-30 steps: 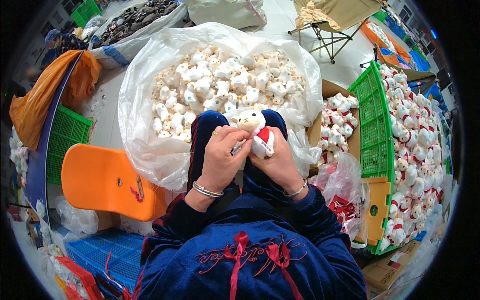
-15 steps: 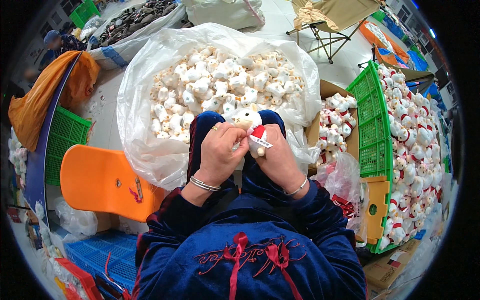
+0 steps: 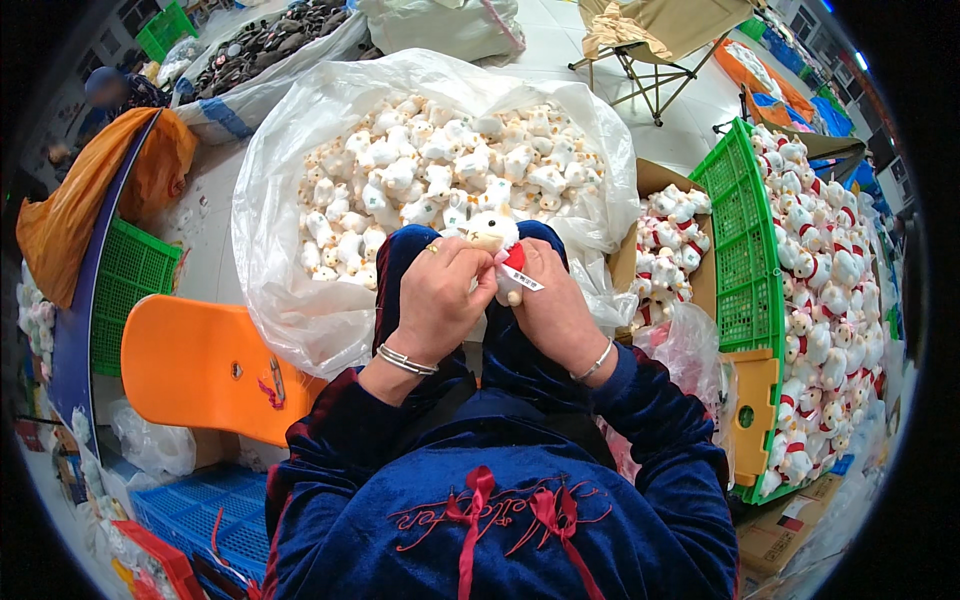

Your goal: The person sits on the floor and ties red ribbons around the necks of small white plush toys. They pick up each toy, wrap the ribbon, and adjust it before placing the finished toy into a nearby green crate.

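Above my lap is a small white plush toy (image 3: pixel 497 230) with a dark eye and a red cloth piece (image 3: pixel 515 257) around its neck. My right hand (image 3: pixel 562 315) wraps the toy's body from the right, fingers closed on it. From the left, my left hand (image 3: pixel 437 300) pinches at the toy's front beside the red cloth; its fingertips partly cover the face. A white strip with print (image 3: pixel 522 279) slants down from between the hands across the toy's lower body. What exactly the left fingertips grip is partly hidden.
Ahead lies a big clear plastic bag (image 3: pixel 270 200) full of white plush toys (image 3: pixel 430 170). To the right stand a cardboard box (image 3: pixel 655 178) and a green crate (image 3: pixel 735 230), with red-collared toys around them. An orange chair (image 3: pixel 190 360) is at my left; a person (image 3: pixel 115 90) sits far left.
The toy has turned slightly in my hands and its eye shows higher. My left fingers have shifted nearer the red cloth, and the white strip now slants further out to the right.
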The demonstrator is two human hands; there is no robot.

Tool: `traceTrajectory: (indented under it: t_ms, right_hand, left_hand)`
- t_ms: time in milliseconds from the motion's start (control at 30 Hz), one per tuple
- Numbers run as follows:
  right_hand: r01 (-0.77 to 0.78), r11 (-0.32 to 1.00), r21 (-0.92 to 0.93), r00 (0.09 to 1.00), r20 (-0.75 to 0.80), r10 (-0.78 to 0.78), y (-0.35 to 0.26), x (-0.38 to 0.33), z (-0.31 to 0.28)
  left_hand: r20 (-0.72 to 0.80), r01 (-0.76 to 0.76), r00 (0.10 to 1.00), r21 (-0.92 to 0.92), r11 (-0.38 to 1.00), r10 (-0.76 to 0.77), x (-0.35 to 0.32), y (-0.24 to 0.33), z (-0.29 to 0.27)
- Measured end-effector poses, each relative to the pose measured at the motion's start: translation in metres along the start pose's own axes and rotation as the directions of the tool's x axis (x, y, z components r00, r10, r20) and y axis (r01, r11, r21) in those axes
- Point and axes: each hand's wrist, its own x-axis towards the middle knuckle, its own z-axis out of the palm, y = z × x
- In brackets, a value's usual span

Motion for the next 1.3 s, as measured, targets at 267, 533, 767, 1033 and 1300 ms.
traceTrajectory:
  t_ms: [267, 533, 767, 1033, 1300]
  right_hand:
    - [-0.291, 0.738, 0.609, 0.954, 0.237, 0.181, 0.012, -0.013, -0.015]
    - [-0.599, -0.268, 0.754, 0.772, 0.633, 0.057, 0.009, -0.016, -0.016]
    - [-0.554, 0.202, 0.807, 0.811, 0.469, 0.35, 0.011, -0.017, -0.011]
    - [-0.433, 0.623, 0.652, 0.891, 0.204, 0.406, -0.002, -0.014, -0.017]
    - [-0.172, 0.839, 0.517, 0.931, -0.193, 0.309, -0.02, -0.02, -0.013]
  left_hand:
    - [0.072, 0.244, 0.97, -0.302, 0.921, -0.233, -0.007, -0.008, -0.006]
    - [0.036, 0.168, 0.985, -0.415, 0.894, -0.168, -0.013, -0.002, -0.006]
    - [0.068, 0.119, 0.992, -0.351, 0.929, -0.102, -0.015, -0.001, -0.009]
    - [0.011, -0.005, 1.0, -0.282, 0.959, 0.008, -0.017, -0.004, -0.006]
    - [0.011, 0.027, 1.0, -0.265, 0.964, -0.025, -0.017, 0.002, -0.006]
